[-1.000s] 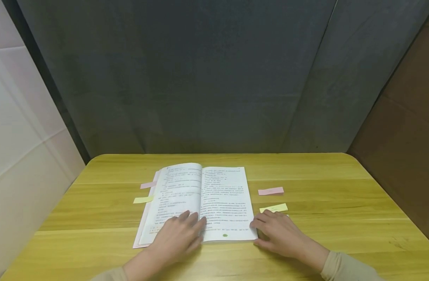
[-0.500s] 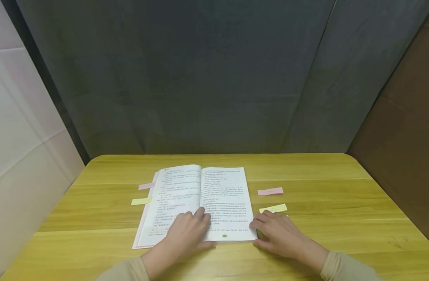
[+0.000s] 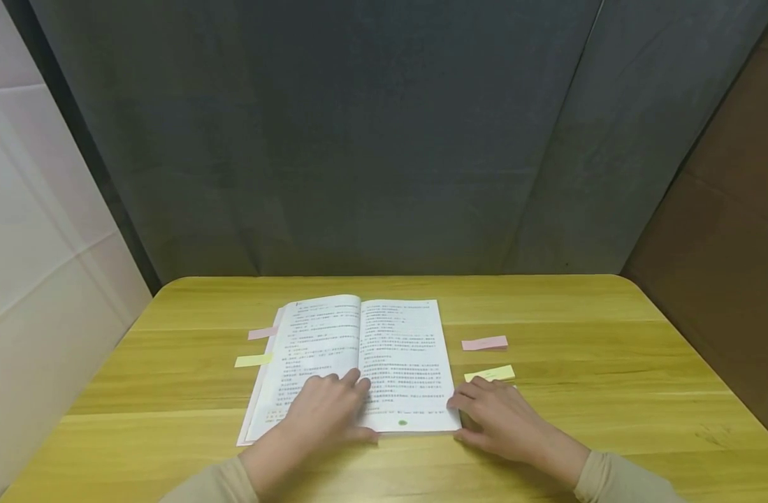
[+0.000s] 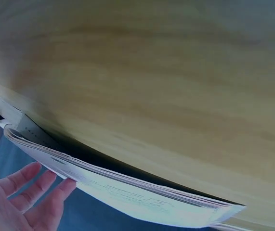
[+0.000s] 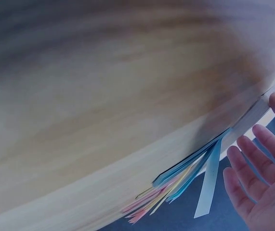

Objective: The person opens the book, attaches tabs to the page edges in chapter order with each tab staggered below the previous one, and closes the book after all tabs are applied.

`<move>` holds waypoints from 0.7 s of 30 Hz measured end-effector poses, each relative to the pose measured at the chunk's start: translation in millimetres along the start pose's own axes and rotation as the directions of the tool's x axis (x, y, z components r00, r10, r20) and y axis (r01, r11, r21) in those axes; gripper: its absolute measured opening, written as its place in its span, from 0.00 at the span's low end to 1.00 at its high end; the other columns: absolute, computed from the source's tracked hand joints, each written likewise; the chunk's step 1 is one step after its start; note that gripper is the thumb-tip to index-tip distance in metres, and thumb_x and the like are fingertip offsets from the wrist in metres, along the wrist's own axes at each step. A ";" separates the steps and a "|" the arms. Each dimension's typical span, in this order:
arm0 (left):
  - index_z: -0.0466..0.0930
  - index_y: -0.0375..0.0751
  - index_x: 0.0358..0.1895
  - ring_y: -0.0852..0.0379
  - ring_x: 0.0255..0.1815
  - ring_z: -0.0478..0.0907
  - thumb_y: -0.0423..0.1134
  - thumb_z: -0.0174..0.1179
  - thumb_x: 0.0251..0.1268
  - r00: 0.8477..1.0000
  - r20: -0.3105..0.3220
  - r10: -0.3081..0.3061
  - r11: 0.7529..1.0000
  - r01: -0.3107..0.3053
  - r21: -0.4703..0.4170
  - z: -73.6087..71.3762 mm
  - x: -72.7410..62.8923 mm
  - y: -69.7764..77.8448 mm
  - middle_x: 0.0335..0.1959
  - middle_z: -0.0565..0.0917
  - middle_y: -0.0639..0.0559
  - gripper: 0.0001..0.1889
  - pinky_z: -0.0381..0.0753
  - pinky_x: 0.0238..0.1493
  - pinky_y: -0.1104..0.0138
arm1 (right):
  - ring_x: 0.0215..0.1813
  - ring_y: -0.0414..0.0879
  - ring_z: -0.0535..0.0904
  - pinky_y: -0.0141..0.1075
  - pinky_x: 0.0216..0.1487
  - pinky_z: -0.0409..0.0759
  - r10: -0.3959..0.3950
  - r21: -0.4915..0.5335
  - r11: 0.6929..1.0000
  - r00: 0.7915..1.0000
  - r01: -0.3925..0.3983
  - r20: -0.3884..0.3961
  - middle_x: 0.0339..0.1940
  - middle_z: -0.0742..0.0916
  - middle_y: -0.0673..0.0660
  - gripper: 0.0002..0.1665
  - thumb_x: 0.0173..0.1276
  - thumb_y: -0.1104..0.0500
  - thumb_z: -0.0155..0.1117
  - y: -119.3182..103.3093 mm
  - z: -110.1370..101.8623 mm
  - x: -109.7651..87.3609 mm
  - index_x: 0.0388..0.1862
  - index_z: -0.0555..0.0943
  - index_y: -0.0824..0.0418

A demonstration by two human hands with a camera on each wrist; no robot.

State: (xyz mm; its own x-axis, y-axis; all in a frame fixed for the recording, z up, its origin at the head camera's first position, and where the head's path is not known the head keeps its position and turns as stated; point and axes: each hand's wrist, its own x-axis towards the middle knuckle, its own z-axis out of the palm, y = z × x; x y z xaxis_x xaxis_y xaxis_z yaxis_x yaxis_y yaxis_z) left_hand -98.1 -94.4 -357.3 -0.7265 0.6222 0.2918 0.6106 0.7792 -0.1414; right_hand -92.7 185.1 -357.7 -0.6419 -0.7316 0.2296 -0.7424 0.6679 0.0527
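Note:
An open book (image 3: 405,349) with printed text lies flat on the wooden table. My left hand (image 3: 327,404) rests over the lower part of its left page near the fold, fingertips reaching the right page. In the left wrist view, the fingers (image 4: 30,185) touch the page, spread and slightly bent. My right hand (image 3: 500,419) lies at the book's lower right edge, thumb near the corner. Right wrist view: its fingers (image 5: 255,171) are loosely extended, and the thumb is by the book's edge. Blue, pink and yellow sticky tabs (image 5: 176,178) fan out close by, mostly hidden from the head view.
A pink strip (image 3: 484,343) and a yellow strip (image 3: 489,373) lie right of the book. Pink (image 3: 262,333) and yellow sticky tabs (image 3: 253,360) stick out past its left edge. A dark cloth wall (image 3: 371,140) stands behind the table (image 3: 578,349).
My left hand moved right toward the fold, then slightly back left. The book's left side settled a little lower and further left. My right hand stayed in place.

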 end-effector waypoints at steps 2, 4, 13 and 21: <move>0.70 0.45 0.24 0.60 0.11 0.59 0.71 0.57 0.31 1.000 -0.010 0.004 1.000 -0.004 -0.003 0.0 -1.0 -1.7 0.18 0.62 0.57 0.31 0.56 0.08 0.69 | 0.38 0.40 0.72 0.37 0.34 0.74 0.004 0.002 1.000 1.000 -0.004 0.001 0.37 0.78 0.46 0.22 0.47 0.44 0.66 0.1 0.0 -0.5 0.39 0.78 0.54; 0.69 0.45 0.24 0.60 0.11 0.58 0.71 0.57 0.31 1.000 -0.021 0.010 1.000 -0.010 -0.007 0.3 -2.1 -3.3 0.18 0.61 0.57 0.31 0.55 0.08 0.69 | 0.38 0.40 0.72 0.37 0.34 0.74 0.010 0.004 1.000 1.000 -0.010 0.005 0.37 0.78 0.46 0.22 0.47 0.44 0.66 0.3 0.0 -1.0 0.39 0.78 0.54; 0.69 0.46 0.26 0.62 0.11 0.55 0.68 0.58 0.35 0.996 -0.080 0.027 0.998 -0.031 -0.057 0.1 -8.6 -10.1 0.17 0.59 0.59 0.28 0.54 0.09 0.70 | 0.40 0.41 0.72 0.38 0.36 0.74 0.018 0.013 1.000 1.000 -0.018 0.005 0.39 0.79 0.46 0.24 0.48 0.43 0.66 1.1 0.9 -2.0 0.40 0.78 0.54; 0.71 0.45 0.37 0.59 0.17 0.68 0.53 0.63 0.43 0.971 -0.203 0.127 0.988 -0.142 -0.061 -0.4 -20.4 -11.5 0.28 0.70 0.57 0.21 0.62 0.10 0.70 | 0.39 0.41 0.72 0.38 0.35 0.74 0.009 0.006 1.000 1.000 -0.009 -0.011 0.38 0.78 0.46 0.23 0.48 0.42 0.65 1.9 0.4 -2.2 0.40 0.78 0.54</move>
State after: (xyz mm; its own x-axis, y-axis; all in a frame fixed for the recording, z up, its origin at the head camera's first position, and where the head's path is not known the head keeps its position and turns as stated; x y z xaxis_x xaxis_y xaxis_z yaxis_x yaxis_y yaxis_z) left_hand -90.2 -116.1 -361.3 -0.5637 0.6878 0.4574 0.7256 0.6769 -0.1238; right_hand -92.7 187.9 -358.5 -0.6468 -0.7238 0.2403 -0.7374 0.6739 0.0451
